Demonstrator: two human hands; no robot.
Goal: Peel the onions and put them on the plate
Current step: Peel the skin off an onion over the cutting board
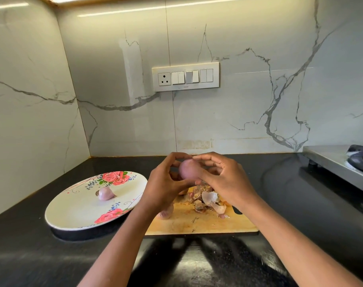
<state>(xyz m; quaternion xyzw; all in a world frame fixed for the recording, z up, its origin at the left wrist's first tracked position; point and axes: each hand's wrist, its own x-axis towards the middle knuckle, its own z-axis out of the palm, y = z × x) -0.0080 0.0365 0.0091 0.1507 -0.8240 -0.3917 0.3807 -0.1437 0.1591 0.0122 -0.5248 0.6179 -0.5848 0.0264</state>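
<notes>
A pale purple onion [188, 169] is held in the air above the wooden cutting board [201, 221]. My left hand [166, 183] grips it from the left and below. My right hand [224, 179] holds it from the right, fingertips pinching at its top. A peeled onion [105, 193] lies on the white floral plate [77, 212] to the left. Another onion [165, 212] rests on the board, partly hidden behind my left wrist. A heap of dry onion skins [207, 200] lies on the board below my right hand.
The black countertop [300, 204] runs to a marble wall with a switch panel [185, 77]. A steel stove [342, 162] stands at the far right.
</notes>
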